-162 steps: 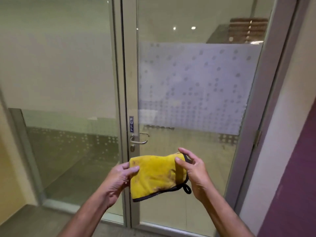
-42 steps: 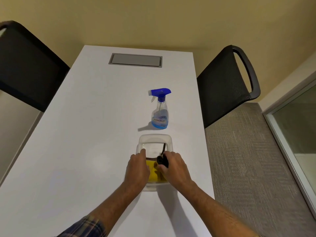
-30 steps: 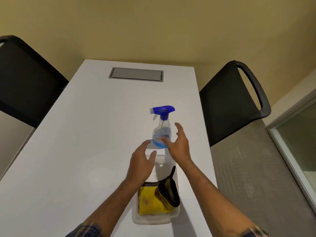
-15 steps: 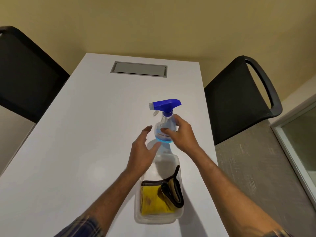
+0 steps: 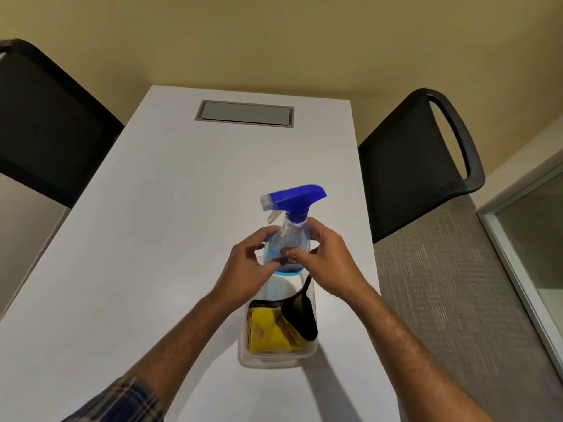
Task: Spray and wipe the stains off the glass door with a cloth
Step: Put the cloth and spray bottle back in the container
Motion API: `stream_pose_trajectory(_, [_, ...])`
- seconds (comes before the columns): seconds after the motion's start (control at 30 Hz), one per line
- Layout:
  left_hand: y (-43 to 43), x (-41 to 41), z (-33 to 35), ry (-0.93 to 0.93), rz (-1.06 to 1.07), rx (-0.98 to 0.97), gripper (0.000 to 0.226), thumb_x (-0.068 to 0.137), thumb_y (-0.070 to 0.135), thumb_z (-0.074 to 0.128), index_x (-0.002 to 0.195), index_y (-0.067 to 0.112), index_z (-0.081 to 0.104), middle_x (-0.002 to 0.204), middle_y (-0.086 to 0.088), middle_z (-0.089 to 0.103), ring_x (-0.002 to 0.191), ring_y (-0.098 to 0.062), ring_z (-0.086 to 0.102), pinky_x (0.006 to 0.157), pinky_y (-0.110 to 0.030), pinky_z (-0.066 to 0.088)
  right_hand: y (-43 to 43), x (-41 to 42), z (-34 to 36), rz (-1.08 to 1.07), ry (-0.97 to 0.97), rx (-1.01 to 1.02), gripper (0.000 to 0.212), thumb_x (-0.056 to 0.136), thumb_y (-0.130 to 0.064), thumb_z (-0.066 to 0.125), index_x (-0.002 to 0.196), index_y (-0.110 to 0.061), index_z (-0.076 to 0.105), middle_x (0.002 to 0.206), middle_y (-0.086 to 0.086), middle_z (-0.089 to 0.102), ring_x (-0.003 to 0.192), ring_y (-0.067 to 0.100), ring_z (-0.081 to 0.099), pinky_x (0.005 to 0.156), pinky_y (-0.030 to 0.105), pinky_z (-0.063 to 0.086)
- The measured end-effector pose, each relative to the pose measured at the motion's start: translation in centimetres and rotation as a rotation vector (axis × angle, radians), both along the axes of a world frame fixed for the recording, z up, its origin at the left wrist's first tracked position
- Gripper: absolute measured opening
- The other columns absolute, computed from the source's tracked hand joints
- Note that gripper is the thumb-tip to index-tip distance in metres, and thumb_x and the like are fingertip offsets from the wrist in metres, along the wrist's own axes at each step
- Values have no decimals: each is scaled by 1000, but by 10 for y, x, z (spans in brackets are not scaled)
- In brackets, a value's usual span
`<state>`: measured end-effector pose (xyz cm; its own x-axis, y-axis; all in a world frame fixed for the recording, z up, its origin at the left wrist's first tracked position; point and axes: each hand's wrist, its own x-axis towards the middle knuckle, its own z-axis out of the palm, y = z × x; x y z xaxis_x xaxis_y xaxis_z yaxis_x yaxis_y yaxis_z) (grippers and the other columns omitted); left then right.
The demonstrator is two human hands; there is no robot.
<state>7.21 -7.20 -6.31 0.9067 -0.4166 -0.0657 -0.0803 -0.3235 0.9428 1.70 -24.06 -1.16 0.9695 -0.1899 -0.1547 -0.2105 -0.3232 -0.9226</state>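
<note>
A clear spray bottle (image 5: 293,229) with a blue trigger head and a little blue liquid is held upright above the far end of a clear plastic container (image 5: 275,359). My right hand (image 5: 324,263) grips its body from the right. My left hand (image 5: 246,269) closes on it from the left, fingers on the lower body. The yellow cloth (image 5: 269,330) with black trim lies folded in the container, below my hands. Only a strip of the glass door (image 5: 539,239) shows at the right edge.
The container sits near the right edge of a white table (image 5: 152,239) with a grey cable hatch (image 5: 244,113) at its far end. Black mesh chairs stand on the left (image 5: 45,126) and right (image 5: 417,159). Grey carpet (image 5: 451,300) lies right of the table.
I turned from the door to the table and left the cloth in the container. My right hand took the bottle and drew it nearer over the container; my left hand has now closed on it too.
</note>
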Motion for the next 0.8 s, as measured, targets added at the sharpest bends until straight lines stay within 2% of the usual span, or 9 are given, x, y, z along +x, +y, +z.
stream_pose_trajectory(0.07, [2, -6, -14, 36, 9, 24, 55, 89, 23, 79, 137, 39, 56, 136, 15, 65, 122, -9, 61, 86, -7, 48, 4, -6, -16, 2, 31, -2, 48, 88, -26, 78, 129, -31, 54, 122, -15, 63, 108, 13, 65, 84, 18, 54])
stream_pose_trajectory(0.13, [3, -12, -28, 62, 18, 57, 56, 90, 24, 79, 141, 29, 57, 139, 8, 65, 121, -14, 62, 87, -9, 49, 7, -11, -31, 4, 50, -2, 48, 88, -25, 78, 130, -31, 54, 122, -15, 63, 106, 14, 67, 80, 16, 56])
stream_pose_trajectory(0.27, [3, -23, -51, 86, 35, 81, 56, 91, 19, 77, 143, 25, 56, 137, 4, 66, 108, -11, 67, 72, 0, 51, 13, -18, -55, -3, 95, -3, 48, 89, -23, 78, 132, -26, 55, 128, -5, 67, 109, 20, 69, 92, 34, 61])
stream_pose_trajectory(0.37, [4, -28, -65, 91, 43, 109, 54, 92, 17, 76, 142, 22, 55, 137, 0, 67, 111, -18, 67, 74, 1, 51, 17, -19, -70, -10, 123, -11, 47, 91, -21, 76, 133, -23, 56, 132, -1, 66, 113, 24, 68, 96, 42, 59])
stream_pose_trajectory(0.47, [4, -32, -71, 98, 74, 114, 49, 93, 18, 75, 136, 31, 57, 128, 8, 68, 103, -10, 70, 71, 0, 51, 20, -20, -81, -12, 135, -19, 48, 92, -20, 75, 136, -21, 55, 134, 1, 65, 116, 25, 66, 99, 44, 57])
stream_pose_trajectory(0.53, [4, -33, -70, 97, 87, 97, 46, 93, 17, 75, 123, 46, 56, 114, 20, 68, 99, 5, 71, 68, -1, 51, 21, -20, -87, -17, 135, -32, 49, 92, -18, 74, 137, -20, 54, 135, 2, 64, 118, 26, 65, 101, 45, 56])
stream_pose_trajectory(0.6, [4, -34, -71, 91, 98, 102, 46, 93, 18, 75, 117, 51, 54, 108, 27, 65, 97, 15, 68, 67, 0, 50, 22, -20, -91, -26, 126, -41, 49, 93, -18, 74, 137, -21, 54, 137, 2, 64, 119, 26, 65, 102, 43, 56])
stream_pose_trajectory(0.73, [2, -37, -73, 74, 126, 158, 46, 94, 25, 73, 136, 32, 56, 118, 17, 65, 91, -6, 69, 65, 3, 48, 22, -20, -96, -25, 105, -62, 56, 91, -22, 75, 141, -25, 50, 142, -1, 60, 122, 24, 63, 102, 40, 55])
stream_pose_trajectory(0.8, [1, -40, -71, 58, 161, 209, 56, 92, 30, 74, 144, 28, 54, 122, 17, 59, 99, -5, 60, 65, 4, 45, 19, -24, -96, -23, 97, -81, 62, 90, -26, 77, 145, -26, 47, 145, -2, 58, 126, 22, 60, 104, 38, 54])
